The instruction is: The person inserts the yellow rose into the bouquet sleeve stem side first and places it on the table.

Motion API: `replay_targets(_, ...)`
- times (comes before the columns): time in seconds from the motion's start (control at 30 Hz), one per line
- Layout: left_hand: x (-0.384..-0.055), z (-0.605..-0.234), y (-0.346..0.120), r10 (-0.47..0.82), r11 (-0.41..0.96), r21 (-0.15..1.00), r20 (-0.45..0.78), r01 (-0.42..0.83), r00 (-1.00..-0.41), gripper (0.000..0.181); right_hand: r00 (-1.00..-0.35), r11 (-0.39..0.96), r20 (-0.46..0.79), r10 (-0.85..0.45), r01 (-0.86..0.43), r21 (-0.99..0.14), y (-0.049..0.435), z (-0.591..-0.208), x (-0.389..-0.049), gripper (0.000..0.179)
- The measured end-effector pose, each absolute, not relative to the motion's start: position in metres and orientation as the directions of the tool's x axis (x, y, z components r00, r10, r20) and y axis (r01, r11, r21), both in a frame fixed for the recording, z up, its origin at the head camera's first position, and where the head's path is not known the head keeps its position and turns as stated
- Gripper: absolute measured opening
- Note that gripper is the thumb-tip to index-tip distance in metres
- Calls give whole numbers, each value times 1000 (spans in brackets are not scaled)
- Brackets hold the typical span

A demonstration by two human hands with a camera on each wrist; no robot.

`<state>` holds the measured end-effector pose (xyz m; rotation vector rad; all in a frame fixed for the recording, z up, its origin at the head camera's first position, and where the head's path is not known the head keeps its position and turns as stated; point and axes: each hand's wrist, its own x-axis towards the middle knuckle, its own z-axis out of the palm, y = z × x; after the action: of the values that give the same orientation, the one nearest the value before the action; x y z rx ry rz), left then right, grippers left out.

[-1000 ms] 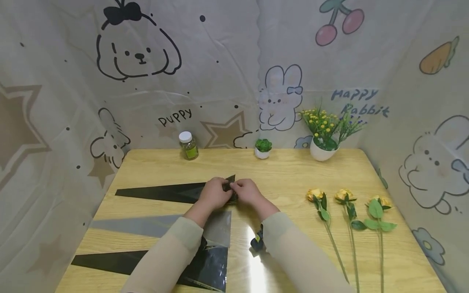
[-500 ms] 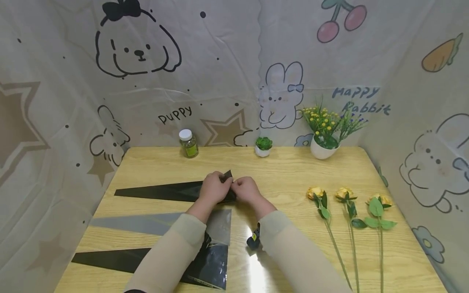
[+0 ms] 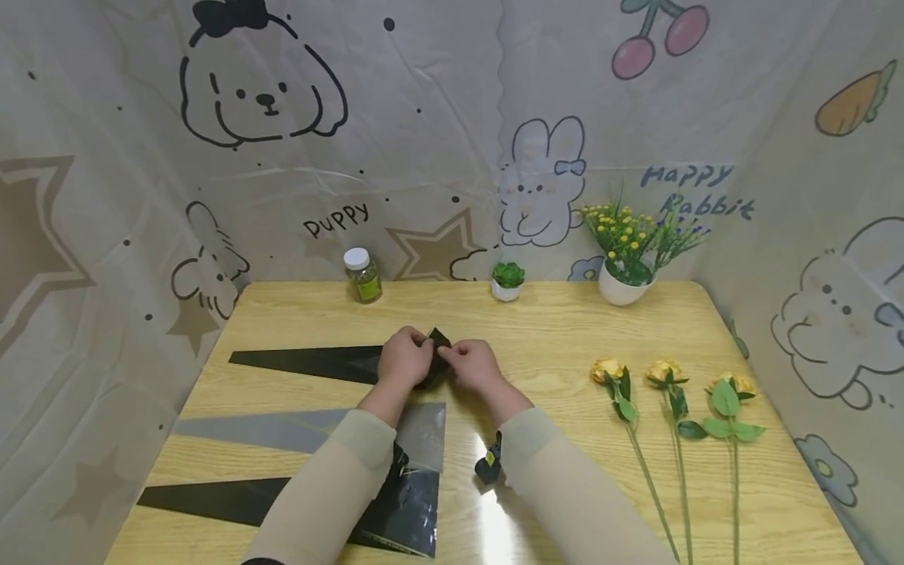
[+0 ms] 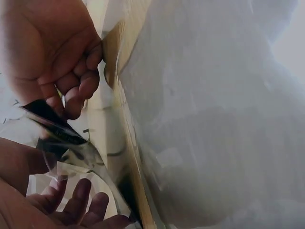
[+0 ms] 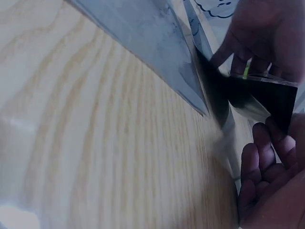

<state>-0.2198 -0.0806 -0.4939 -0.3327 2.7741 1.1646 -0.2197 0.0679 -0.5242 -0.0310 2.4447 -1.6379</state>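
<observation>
In the head view, a long tapered black plastic sleeve (image 3: 311, 361) lies across the back left of the table, its narrow tip pointing left. My left hand (image 3: 406, 359) holds its wide right end, thumb and fingers on the film. From the other side, the thumb and fingers of my right hand (image 3: 475, 364) pinch the edge of that end, where a dark corner sticks up between both hands. The right wrist view shows the black film (image 5: 267, 98) spread between the two hands. Clear film (image 4: 78, 155) shows beside the black part in the left wrist view.
Nearer me lie a grey translucent sleeve (image 3: 268, 431) and another black sleeve (image 3: 212, 500), partly under my left forearm. Several things stand or lie around: a white-capped jar (image 3: 363, 276), a small succulent (image 3: 507, 281), a potted plant (image 3: 625, 282), three yellow roses (image 3: 671, 424).
My left hand has shifted slightly left along the sleeve. The sleeve's narrow tip has moved a little right and away from me, and the corner of its wide end has turned between my hands.
</observation>
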Motion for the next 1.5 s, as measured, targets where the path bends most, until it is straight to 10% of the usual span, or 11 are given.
replay_targets(0.77, -218, -493, -83, -73, 696, 691, -202, -195, -977, 18, -988, 511, -43, -150, -40, -859, 115, -493, -194, 13)
replay_targets(1.07, -216, -495, -85, -81, 726, 655, -219, -208, -972, 22, -989, 846, 139, -55, -120, -519, 235, -453, -129, 15)
replay_targets(1.5, -218, -503, -88, -63, 732, 656, -201, -182, -978, 24, -966, 918, -258, 0, 102, -384, 310, -479, -102, 45)
